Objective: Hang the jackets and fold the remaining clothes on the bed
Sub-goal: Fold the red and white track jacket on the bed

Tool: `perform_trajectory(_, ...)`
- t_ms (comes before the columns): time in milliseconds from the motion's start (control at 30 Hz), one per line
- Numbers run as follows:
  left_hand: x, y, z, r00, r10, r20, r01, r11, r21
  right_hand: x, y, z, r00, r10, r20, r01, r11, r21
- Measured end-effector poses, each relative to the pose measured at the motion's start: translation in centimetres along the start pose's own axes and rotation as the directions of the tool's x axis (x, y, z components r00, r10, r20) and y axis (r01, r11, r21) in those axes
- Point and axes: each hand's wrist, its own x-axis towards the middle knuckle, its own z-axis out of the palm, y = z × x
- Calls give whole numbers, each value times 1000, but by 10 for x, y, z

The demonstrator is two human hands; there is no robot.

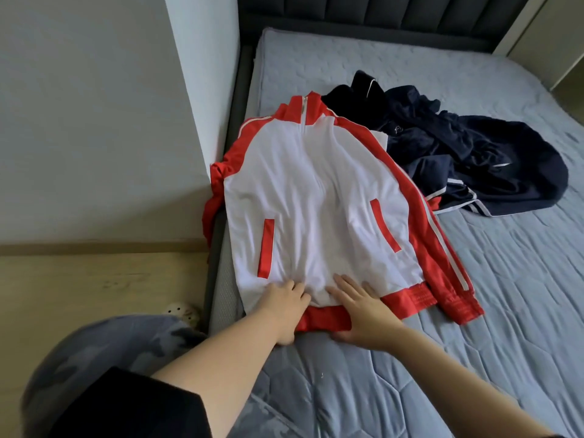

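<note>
Partly: left hand grips, right hand presses jacket; sleeve overhangs bed.

No legible text or number; only a small blurred white emblem on the navy clothes
</note>
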Motion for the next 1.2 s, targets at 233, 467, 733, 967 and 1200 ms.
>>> perform_trajectory(233, -17, -46, -26, 971, -240, 6, 183, 725, -664, -3, -15, -10, 848, -73, -525, 11, 993, -121)
perform_trajectory(467, -24, -80, -34, 921, -390, 15, 285, 644, -710, 12, -13, -41, 909, 188, -371, -137, 978, 158)
perform_trajectory(733, -22, -73, -20, 925, -184, 333, 342, 783, -519, 20, -9, -50, 970, 83, 227, -108, 989, 98)
perform_trajectory(967, -16, -78, -26, 902, -428, 58, 392, 753, -528, 18, 15, -55, 961, 277, -3, -238, 830, 504)
perform_trajectory(1200, 1, -43, -27, 989, -66, -133, -17, 839, -543, 25, 17, -59, 960, 277, 41, -272, 886, 376)
